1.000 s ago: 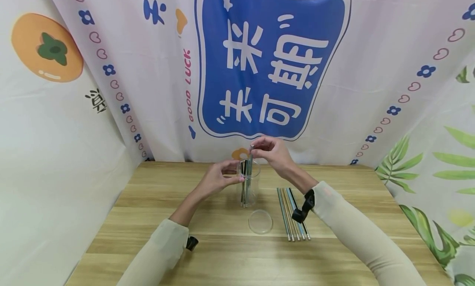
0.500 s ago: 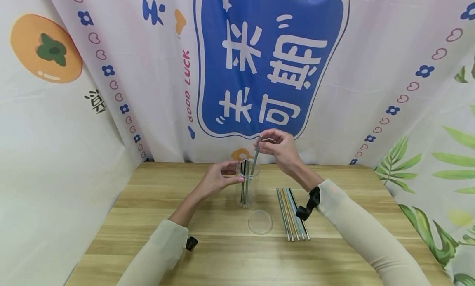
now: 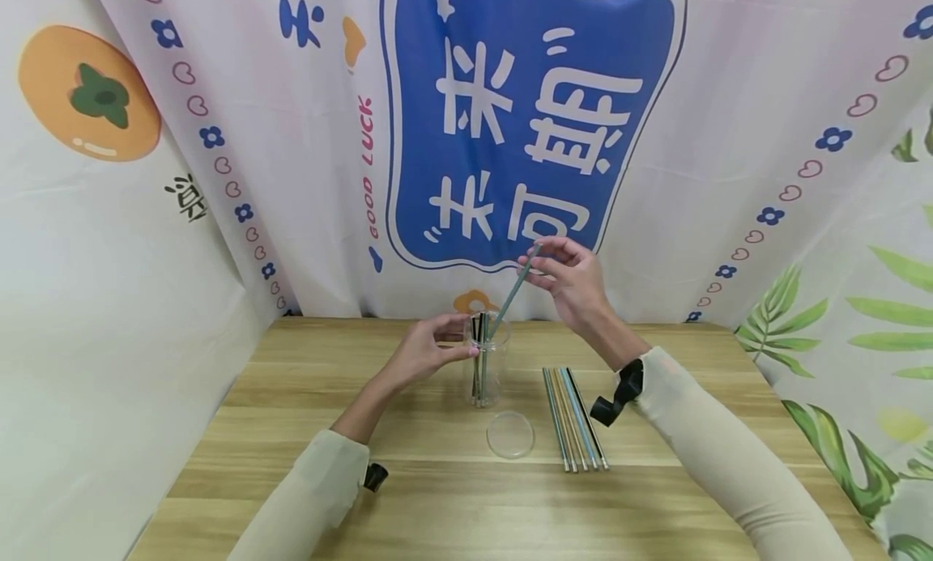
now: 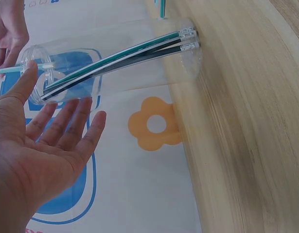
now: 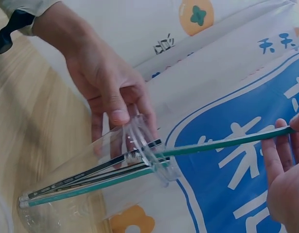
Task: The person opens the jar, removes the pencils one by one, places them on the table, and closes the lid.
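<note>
My left hand (image 3: 430, 346) holds a clear cylindrical jar (image 3: 497, 383) near its rim, thumb on one side and fingers on the other. The jar stands upright on the table. Inside lean a few dark and green pencils (image 5: 91, 184), their ferrule ends at the bottom. Up to the right of the mouth, my right hand (image 3: 576, 282) pinches a green pencil (image 3: 516, 292) by its upper end. That pencil slants, and in the right wrist view its ferrule end is still within the jar's mouth.
A clear round lid (image 3: 510, 435) lies flat on the wooden table (image 3: 328, 439) in front of the jar. To its right, several pencils (image 3: 572, 419) in green, gold, blue and black lie side by side. A printed curtain (image 3: 328, 180) hangs close behind the table.
My right hand has moved up and to the right, drawing the green pencil most of the way out of the jar and tilting it. My left hand and the jar have stayed put.
</note>
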`<state>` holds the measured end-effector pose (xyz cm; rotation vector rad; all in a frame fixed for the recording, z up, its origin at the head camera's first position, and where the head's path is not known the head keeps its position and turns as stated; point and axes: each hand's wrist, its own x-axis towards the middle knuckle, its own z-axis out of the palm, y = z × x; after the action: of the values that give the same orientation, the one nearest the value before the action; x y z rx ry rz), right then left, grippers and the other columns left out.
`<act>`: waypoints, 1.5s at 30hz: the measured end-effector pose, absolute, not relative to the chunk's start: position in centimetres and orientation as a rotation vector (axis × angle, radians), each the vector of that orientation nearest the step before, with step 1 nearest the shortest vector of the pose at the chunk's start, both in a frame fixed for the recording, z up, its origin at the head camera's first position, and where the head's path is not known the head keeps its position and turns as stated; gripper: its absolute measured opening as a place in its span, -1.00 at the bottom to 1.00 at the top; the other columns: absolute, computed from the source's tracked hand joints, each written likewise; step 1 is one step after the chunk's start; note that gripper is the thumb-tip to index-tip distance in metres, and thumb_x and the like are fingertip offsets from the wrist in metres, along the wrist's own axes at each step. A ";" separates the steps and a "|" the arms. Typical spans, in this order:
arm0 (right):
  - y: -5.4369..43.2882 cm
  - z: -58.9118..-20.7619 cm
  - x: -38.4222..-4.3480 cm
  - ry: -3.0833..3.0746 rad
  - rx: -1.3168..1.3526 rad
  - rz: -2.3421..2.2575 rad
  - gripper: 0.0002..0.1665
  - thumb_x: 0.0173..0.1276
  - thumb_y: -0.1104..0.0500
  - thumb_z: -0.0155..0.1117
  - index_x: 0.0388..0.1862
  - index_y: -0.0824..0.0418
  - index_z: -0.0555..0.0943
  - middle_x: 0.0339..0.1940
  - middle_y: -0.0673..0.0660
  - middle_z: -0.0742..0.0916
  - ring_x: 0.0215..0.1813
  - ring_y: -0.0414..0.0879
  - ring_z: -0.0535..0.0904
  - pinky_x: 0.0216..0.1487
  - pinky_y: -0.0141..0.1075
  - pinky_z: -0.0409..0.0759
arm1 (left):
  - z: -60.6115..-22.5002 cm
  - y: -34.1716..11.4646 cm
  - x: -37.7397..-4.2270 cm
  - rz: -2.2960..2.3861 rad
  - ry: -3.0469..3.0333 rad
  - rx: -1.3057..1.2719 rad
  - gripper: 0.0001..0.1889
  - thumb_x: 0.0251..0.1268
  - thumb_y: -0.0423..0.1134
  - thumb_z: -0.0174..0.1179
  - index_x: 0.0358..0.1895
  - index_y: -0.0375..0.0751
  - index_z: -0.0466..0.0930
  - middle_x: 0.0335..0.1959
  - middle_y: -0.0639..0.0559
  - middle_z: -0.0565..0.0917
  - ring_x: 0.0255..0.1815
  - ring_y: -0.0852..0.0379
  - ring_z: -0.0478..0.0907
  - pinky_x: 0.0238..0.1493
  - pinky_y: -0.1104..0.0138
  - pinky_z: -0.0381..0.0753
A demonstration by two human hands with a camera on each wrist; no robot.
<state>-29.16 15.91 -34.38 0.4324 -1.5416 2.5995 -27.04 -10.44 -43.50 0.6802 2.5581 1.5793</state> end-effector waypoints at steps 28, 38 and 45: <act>22.8 -33.2 -29.0 -1.173 0.252 2.804 -0.83 0.46 0.53 0.27 -0.06 0.37 0.69 -0.21 0.20 0.77 -0.16 0.04 0.81 0.05 -0.08 0.83 | -43.5 -10.5 -27.1 1.558 2.572 0.645 -0.31 0.27 -0.10 0.56 0.43 -0.22 0.56 0.24 -0.13 0.74 0.22 -0.08 0.72 0.26 0.05 0.72; 25.1 -34.5 -28.0 -1.329 0.242 2.782 -0.77 0.49 0.54 0.23 -0.10 0.32 0.75 -0.18 0.20 0.77 -0.14 0.03 0.81 0.07 -0.08 0.82 | -43.4 -10.4 -27.1 1.551 2.571 0.628 -0.30 0.27 -0.08 0.56 0.44 -0.19 0.56 0.24 -0.12 0.74 0.23 -0.08 0.71 0.27 0.03 0.71; 26.4 -35.9 -26.9 -1.672 0.189 2.660 -0.81 0.49 0.46 0.31 0.01 0.33 0.73 -0.14 0.15 0.81 -0.07 0.01 0.82 0.09 -0.06 0.80 | -43.5 -10.4 -27.1 1.560 2.566 0.632 -0.31 0.28 -0.09 0.56 0.44 -0.20 0.55 0.22 -0.14 0.74 0.22 -0.10 0.71 0.26 0.02 0.72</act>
<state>-26.85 26.37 -35.95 0.1885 -1.6723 2.6595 -27.09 -10.44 -43.45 0.6323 2.5659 1.5598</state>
